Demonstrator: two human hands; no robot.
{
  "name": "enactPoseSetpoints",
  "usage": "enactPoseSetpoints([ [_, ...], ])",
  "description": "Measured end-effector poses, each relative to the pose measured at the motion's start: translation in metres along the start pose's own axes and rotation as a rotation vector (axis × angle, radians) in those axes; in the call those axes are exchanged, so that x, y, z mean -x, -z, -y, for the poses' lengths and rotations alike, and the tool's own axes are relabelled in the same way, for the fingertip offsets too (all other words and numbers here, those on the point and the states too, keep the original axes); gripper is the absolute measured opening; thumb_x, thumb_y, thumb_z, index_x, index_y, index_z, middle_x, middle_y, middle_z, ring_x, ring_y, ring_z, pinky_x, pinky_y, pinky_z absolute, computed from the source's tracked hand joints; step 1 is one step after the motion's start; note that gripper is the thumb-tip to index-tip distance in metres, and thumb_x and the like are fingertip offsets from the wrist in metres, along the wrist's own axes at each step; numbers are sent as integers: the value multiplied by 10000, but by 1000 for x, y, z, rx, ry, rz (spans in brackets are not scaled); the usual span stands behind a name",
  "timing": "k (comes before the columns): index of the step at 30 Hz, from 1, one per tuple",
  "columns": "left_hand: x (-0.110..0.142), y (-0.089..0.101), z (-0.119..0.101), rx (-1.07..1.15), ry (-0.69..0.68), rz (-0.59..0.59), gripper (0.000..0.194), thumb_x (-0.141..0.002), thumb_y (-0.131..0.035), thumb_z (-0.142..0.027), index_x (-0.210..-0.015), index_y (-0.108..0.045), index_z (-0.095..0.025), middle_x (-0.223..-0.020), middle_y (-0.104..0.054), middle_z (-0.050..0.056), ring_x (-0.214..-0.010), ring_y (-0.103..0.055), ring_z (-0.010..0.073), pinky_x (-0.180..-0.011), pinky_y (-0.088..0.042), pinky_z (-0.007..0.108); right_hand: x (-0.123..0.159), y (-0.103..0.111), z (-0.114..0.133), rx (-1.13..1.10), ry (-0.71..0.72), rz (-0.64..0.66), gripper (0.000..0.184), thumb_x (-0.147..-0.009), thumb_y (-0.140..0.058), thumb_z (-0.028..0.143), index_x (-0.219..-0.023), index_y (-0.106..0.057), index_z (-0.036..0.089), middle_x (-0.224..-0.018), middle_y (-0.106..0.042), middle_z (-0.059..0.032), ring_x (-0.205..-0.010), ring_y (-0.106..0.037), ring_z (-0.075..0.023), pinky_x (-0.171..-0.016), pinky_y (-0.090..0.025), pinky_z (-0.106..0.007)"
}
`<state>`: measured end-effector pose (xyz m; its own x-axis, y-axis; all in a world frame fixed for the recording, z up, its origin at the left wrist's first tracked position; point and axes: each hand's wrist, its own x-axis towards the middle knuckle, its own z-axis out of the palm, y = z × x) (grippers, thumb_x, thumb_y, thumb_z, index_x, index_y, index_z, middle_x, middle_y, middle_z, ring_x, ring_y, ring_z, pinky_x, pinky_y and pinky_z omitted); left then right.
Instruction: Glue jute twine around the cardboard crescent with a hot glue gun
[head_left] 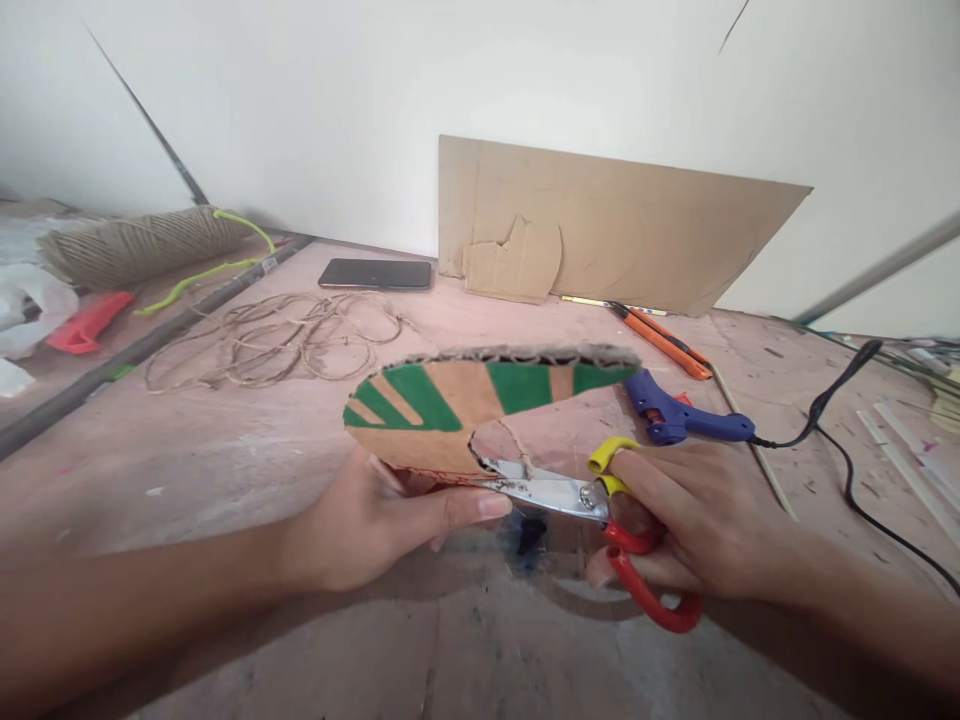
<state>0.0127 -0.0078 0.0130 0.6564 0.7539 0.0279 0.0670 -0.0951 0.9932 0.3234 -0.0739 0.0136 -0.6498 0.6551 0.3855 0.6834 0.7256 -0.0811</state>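
Observation:
My left hand (375, 520) grips the lower edge of a curved cardboard piece (442, 400) painted with green stripes, held up over the pink table (262, 470). My right hand (697, 520) is closed in the red and yellow handles of a pair of scissors (570, 495). The scissor blades point left into a notch in the cardboard's lower edge. A strand of twine crosses the blades.
A blue glue gun (675, 415) with a black cord lies just behind my right hand. An orange cutter (664, 340), a phone (375, 273), loose twine (277, 340), a twine roll (142, 245) and a red tool (86, 322) lie farther back. Cardboard sheets (615, 235) lean on the wall.

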Motion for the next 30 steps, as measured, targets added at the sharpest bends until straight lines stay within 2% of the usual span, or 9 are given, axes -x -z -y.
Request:
enactPoseSetpoints([
  [6, 1, 5, 8, 17, -26, -2, 239, -1018, -886, -418, -1034, -907, -181, -919, -883, 50, -530, -577, 106, -479, -491, 214, -2, 7, -10, -74, -109, 17, 376, -1049, -699, 594, -999, -483, 291, -754, -623, 31, -585, -542, -174, -564, -403, -303],
  [8, -1, 10, 13, -71, -170, 30, 165, -1082, -844, -336, -1161, -926, -217, -1118, -926, 79, -682, -749, 154, -612, -601, 241, -3, 14, -18, -87, -190, 18, 387, -1054, -678, 618, -975, -487, 291, -757, -615, 24, -597, -534, -183, -573, -417, -310],
  [11, -6, 13, 21, -275, -571, 178, 274, -1129, -796, -309, -1385, -877, -250, -1320, -911, 126, -1129, -869, 282, -1010, -674, 378, -9, 26, -31, -68, -385, 68, 355, -1088, -659, 520, -882, -484, 290, -698, -597, 34, -562, -522, -176, -541, -391, -310],
  [15, -11, 9, 26, -669, -768, 333, 316, -1171, -660, -193, -1452, -804, -214, -1395, -899, 116, -1218, -820, 282, -1073, -590, 421, -31, 29, -49, -14, -542, 177, 257, -1026, -692, 427, -826, -670, 267, -614, -654, 19, -498, -527, -180, -513, -350, -329],
  [18, -13, 7, 25, -822, -771, 358, 359, -1182, -583, -133, -1482, -756, -229, -1478, -869, 89, -1352, -770, 267, -1153, -523, 430, -55, 18, -63, -13, -549, 216, 257, -1024, -697, 491, -976, -807, 264, -768, -802, -26, -634, -681, -231, -589, -421, -348],
  [21, -12, 8, 22, -781, -759, 347, 388, -1155, -587, -118, -1502, -715, -236, -1505, -851, 92, -1392, -735, 277, -1183, -499, 438, -75, 7, -73, -27, -529, 193, 273, -997, -743, 478, -1124, -820, 248, -1092, -895, -96, -943, -809, -315, -744, -545, -395],
  [23, -10, 7, 17, -757, -750, 365, 373, -1160, -547, -134, -1496, -692, -205, -1484, -844, 110, -1340, -735, 279, -1173, -509, 437, -79, 6, -75, -28, -520, 125, 343, -1028, -709, 454, -1292, -787, 248, -1379, -861, -130, -1191, -809, -357, -915, -609, -453],
  [25, -7, 3, 14, -770, -732, 392, 351, -1185, -536, -193, -1507, -675, -186, -1469, -834, 130, -1286, -735, 284, -1166, -516, 440, -72, 9, -75, -17, -519, 51, 383, -1072, -647, 448, -1395, -738, 262, -1526, -798, -135, -1328, -772, -376, -1050, -609, -515],
  [30, 1, -10, 15, -923, -745, 484, 424, -1218, -552, -288, -1622, -642, -198, -1637, -755, 135, -1439, -688, 312, -1233, -465, 439, -14, 17, -76, 62, -556, -52, 278, -1061, -636, 484, -1210, -747, 277, -1389, -801, -143, -1385, -719, -438, -1194, -536, -650],
])
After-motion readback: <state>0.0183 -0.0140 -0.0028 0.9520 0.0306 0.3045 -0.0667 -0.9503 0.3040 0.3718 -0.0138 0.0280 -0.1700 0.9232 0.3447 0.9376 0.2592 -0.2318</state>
